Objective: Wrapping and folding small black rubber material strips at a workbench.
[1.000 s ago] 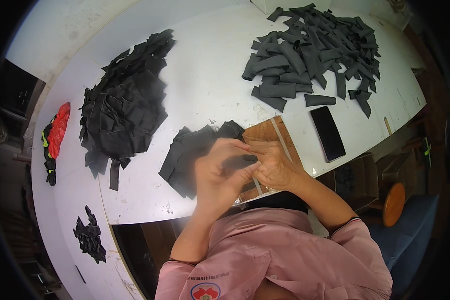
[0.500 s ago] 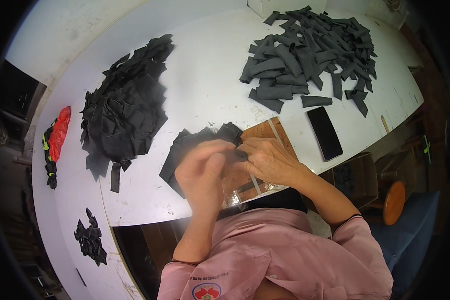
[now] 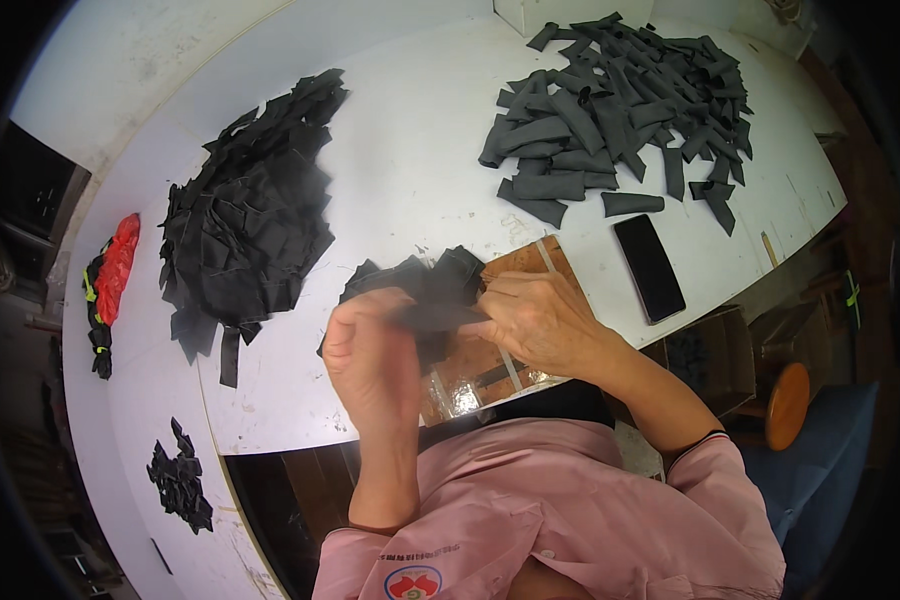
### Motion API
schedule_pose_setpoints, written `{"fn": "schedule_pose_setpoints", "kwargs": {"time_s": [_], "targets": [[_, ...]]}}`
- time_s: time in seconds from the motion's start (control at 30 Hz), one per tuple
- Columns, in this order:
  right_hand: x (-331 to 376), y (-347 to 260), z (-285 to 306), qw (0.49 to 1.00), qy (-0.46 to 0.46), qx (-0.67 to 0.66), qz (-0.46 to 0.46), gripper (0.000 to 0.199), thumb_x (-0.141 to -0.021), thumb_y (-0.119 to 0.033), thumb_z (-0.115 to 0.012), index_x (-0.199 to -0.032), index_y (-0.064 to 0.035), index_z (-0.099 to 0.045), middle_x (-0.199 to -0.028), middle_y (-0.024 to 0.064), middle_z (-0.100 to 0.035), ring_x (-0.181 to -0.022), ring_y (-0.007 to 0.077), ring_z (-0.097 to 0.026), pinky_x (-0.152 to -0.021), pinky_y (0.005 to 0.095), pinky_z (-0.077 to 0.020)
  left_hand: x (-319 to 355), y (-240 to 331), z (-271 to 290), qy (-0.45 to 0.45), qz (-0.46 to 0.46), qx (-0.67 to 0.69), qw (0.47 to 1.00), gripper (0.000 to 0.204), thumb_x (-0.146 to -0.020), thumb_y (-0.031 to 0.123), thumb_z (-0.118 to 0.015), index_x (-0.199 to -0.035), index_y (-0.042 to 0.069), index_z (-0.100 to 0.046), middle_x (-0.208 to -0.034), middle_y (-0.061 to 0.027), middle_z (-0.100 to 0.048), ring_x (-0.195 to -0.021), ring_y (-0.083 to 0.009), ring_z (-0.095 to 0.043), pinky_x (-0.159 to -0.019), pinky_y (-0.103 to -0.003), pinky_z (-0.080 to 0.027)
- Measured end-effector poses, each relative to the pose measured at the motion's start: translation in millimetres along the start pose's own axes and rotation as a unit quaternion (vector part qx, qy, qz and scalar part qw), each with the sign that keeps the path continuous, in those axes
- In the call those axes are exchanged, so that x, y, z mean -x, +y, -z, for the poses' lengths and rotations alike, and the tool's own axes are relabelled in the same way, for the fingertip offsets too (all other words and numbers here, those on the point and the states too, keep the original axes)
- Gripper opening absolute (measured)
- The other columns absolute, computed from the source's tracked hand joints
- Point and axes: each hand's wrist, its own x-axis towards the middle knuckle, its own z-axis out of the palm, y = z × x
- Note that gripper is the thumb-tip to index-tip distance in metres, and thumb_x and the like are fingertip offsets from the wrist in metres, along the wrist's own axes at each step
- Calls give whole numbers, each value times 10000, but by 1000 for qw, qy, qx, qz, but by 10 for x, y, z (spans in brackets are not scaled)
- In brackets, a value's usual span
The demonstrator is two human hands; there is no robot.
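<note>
A strip of black fabric, slightly smeared by motion, stretches between my two hands above the table's near edge. My left hand grips its left end with the fingers curled inward. Its right end is pinched by my right hand, whose thumb points left along the strip. Beneath and behind the hands lies a small pile of black fabric pieces, partly hidden by the left hand. A brown board with clear tape across it rests under the right hand.
A large heap of flat black pieces lies left; a heap of dark tube-like pieces fills the far right. A black phone sits right of the board. Further left are a red plastic bag and black scraps.
My left hand has moved left and turned, away from the right hand. The fabric, bunched at the right fingers before, now spans the gap between both hands.
</note>
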Motion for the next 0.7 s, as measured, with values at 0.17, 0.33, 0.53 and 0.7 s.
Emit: {"fn": "schedule_pose_setpoints", "kwargs": {"time_s": [0.17, 0.33, 0.53, 0.7], "targets": [[76, 103, -268, 1000, 1, -2, 7, 309, -768, -286, -565, -628, -15, -514, -583, 103, -500, -592, 279, -528, -519, 357, -417, 17, -125, 9, 13, 26, -1, 1000, 123, -815, 137, -560, -834, 17, -542, -842, -96, -552, -837, -206, -490, -814, -324, -393], [80, 51, -274, 1000, 0, -21, -14, 338, -771, -294, -558, -590, -15, -504, -574, 105, -499, -586, 279, -530, -522, 362, -418, 21, -62, 9, -5, -1, -81, 997, 117, -820, 117, -553, -846, 3, -543, -823, -93, -561, -796, -189, -509, -794, -309, -399], [-326, 154, 313, 902, -19, -398, -164, 431, -875, -357, -428, -645, -7, -529, -571, 54, -510, -530, 144, -498, -516, 264, -393, -64, 75, 418, 120, -73, -349, 926, 129, -841, 67, -492, -916, -20, -551, -880, -85, -582, -813, -139, -541, -716, -236, -412], [-323, 503, 183, 865, 191, -380, -267, 400, -896, -357, -378, -888, 10, -537, -546, -16, -445, -479, 49, -405, -464, 175, -316, -185, 79, 1632, 211, -67, -642, 734, 265, -778, 98, -540, -1014, -21, -549, -818, -102, -603, -740, -161, -530, -647, -254, -422]]}}
